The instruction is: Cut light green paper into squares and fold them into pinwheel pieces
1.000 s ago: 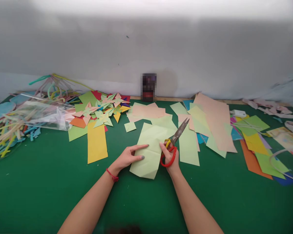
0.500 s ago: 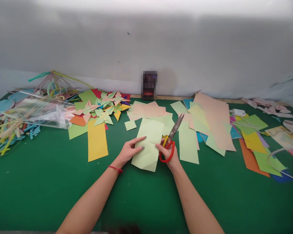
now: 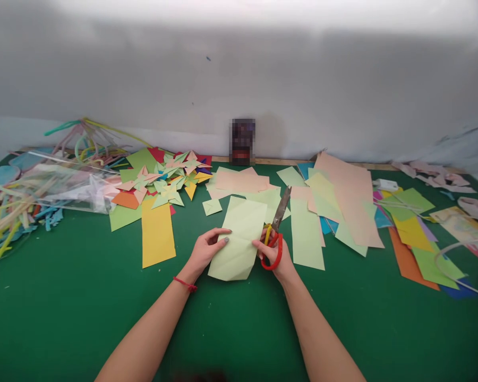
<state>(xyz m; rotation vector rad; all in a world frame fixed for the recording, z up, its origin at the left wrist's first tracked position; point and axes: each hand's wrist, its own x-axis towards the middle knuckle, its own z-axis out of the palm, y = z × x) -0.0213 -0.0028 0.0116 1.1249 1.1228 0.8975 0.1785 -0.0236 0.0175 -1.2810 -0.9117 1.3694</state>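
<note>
A pale green sheet of paper [image 3: 241,241] with a crease across its middle is held between both hands. My left hand [image 3: 207,249] pinches its left edge, thumb and forefinger on the paper. On the opposite edge, my right hand [image 3: 276,255] grips the paper with its thumb while also holding scissors [image 3: 279,215]. Their red and yellow handles sit around the fingers, and the blades point up and away, apart from the sheet. Just beyond the paper lies a small folded green square [image 3: 212,207].
A yellow sheet [image 3: 158,236] and a pile of folded paper stars [image 3: 171,178] lie left. Further left are colourful strips [image 3: 11,212] and a clear plastic bag [image 3: 79,185]. Pink sheets [image 3: 350,196], green strips [image 3: 306,233] and a white cable [image 3: 438,260] are right. A blurred dark object [image 3: 242,140] stands behind.
The green sheet has tilted slightly, its lower edge shifting left. Both hands keep their hold, and the scissors have turned a little more upright.
</note>
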